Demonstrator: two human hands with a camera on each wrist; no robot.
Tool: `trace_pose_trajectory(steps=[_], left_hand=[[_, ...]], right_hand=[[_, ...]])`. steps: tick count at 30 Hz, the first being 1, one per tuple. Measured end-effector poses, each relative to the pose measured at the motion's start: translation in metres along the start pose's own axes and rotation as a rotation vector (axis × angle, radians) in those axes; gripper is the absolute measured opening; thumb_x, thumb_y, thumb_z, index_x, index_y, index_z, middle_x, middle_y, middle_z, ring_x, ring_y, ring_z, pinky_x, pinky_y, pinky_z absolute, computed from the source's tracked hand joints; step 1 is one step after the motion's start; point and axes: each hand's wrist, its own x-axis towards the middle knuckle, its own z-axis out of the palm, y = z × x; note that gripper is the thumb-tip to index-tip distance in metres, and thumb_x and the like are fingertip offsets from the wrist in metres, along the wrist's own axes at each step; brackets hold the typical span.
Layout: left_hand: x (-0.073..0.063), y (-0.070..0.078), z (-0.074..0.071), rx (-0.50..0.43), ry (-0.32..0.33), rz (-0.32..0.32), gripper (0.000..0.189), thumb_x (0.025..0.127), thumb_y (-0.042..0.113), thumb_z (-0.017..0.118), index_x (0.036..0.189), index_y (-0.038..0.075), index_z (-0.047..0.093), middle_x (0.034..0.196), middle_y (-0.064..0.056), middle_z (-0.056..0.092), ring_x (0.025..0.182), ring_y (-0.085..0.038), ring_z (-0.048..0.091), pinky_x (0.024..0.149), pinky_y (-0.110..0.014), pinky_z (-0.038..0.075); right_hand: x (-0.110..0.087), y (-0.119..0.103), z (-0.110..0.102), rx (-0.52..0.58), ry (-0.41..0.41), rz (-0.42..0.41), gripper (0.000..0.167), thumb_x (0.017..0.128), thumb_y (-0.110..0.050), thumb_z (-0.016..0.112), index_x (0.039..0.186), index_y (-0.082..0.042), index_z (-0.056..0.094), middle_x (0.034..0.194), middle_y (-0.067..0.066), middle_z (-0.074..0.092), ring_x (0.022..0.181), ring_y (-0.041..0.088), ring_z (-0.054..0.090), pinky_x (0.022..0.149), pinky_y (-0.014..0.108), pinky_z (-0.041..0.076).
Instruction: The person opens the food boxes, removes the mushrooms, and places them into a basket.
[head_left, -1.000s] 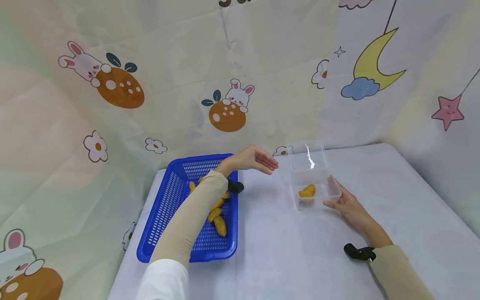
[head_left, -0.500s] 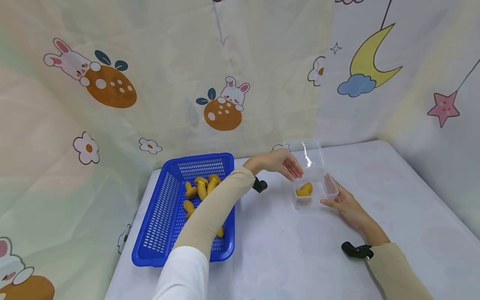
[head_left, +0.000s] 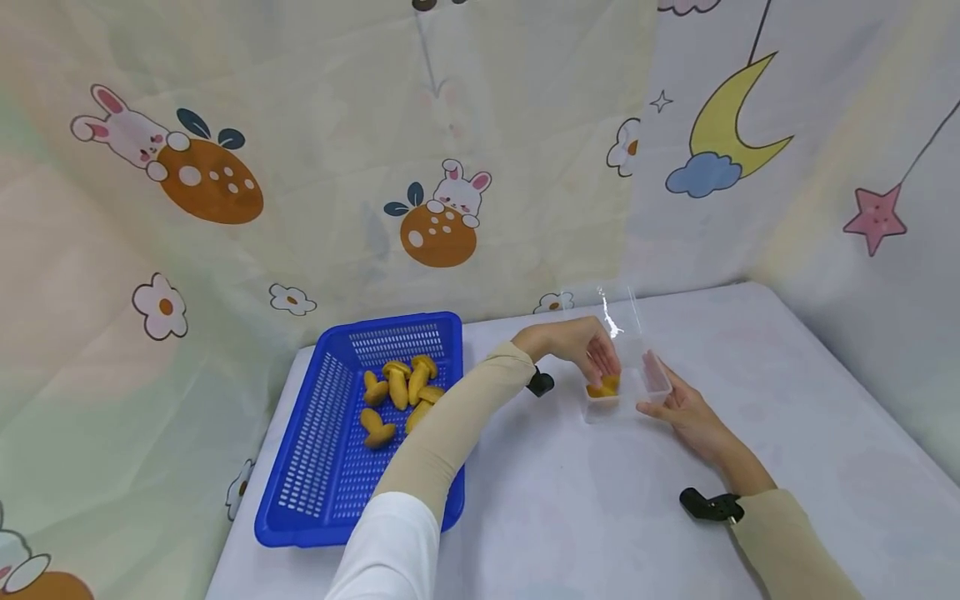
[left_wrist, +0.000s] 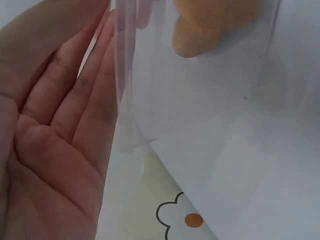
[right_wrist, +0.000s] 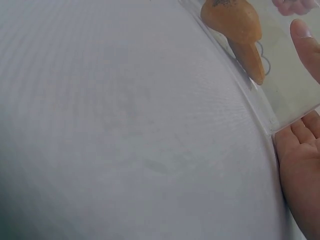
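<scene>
A clear plastic box [head_left: 628,406] stands on the table with its lid [head_left: 609,321] raised at the back. Inside lies a yellow-brown mushroom [head_left: 606,388], seen larger in the right wrist view, cap and stem [right_wrist: 232,22]. My right hand [head_left: 693,421] grips the box by its right side, thumb at the front. My left hand [head_left: 581,343] reaches to the box's left side, fingers bent downward and overlapping the mushroom in the head view. In the left wrist view its relaxed fingers [left_wrist: 75,95] lie along the box wall, apart from the mushroom.
To the left, a blue plastic basket [head_left: 300,492] holds several mushrooms [head_left: 397,383]; my left forearm crosses over its right part. A white cloth covers the table [head_left: 555,500]. Printed fabric [head_left: 525,125] hangs behind and at both sides.
My left hand has moved right and down, from over the basket's far right corner to the box's left side, uncovering more mushrooms. The right hand keeps its grip on the box.
</scene>
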Motion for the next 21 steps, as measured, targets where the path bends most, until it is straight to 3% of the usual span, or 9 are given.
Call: trace_pose_trajectory(steps=[8, 21], left_hand=[[0.005, -0.002, 0.003, 0.075, 0.002, -0.017, 0.035, 0.071, -0.016, 0.082, 0.104, -0.013, 0.071, 0.104, -0.024, 0.072, 0.095, -0.028, 0.071, 0.084, -0.028, 0.057], [0.015, -0.002, 0.016, 0.261, 0.011, -0.141, 0.032, 0.07, -0.013, 0.084, 0.099, -0.003, 0.077, 0.089, -0.003, 0.076, 0.083, -0.01, 0.071, 0.076, -0.017, 0.055]], right_hand=[[0.0, 0.0, 0.001, 0.025, -0.006, -0.025, 0.093, 0.094, -0.007, 0.069, 0.161, -0.015, 0.004, 0.166, 0.013, 0.001, 0.151, 0.029, -0.004, 0.112, 0.01, 0.017], [0.001, 0.005, 0.0, 0.002, -0.006, -0.032, 0.093, 0.094, -0.011, 0.07, 0.162, -0.018, 0.006, 0.166, 0.013, 0.002, 0.151, 0.027, -0.002, 0.108, 0.006, 0.021]])
